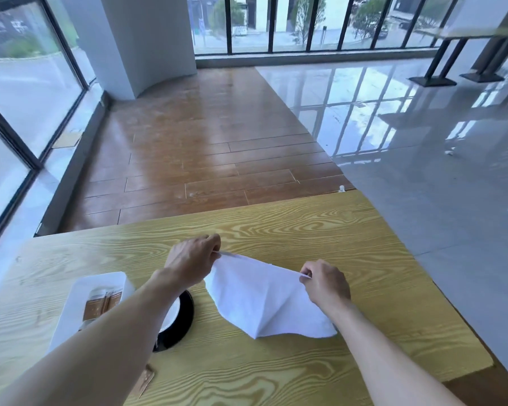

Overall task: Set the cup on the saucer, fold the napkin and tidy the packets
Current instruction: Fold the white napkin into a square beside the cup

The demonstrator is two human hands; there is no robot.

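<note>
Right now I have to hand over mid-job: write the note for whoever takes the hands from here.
Left hand: pinches one corner of the white napkin.
Right hand: pinches the opposite corner; the napkin hangs spread between both grips, its lower end touching the table.
Black saucer: beside the napkin, partly under the left forearm; something white sits on it, likely the cup, mostly hidden.
Packets: several in the white tray; one loose packet lies at the near table edge.
Left: fold the napkin, tidy the loose packet, confirm the cup.
</note>
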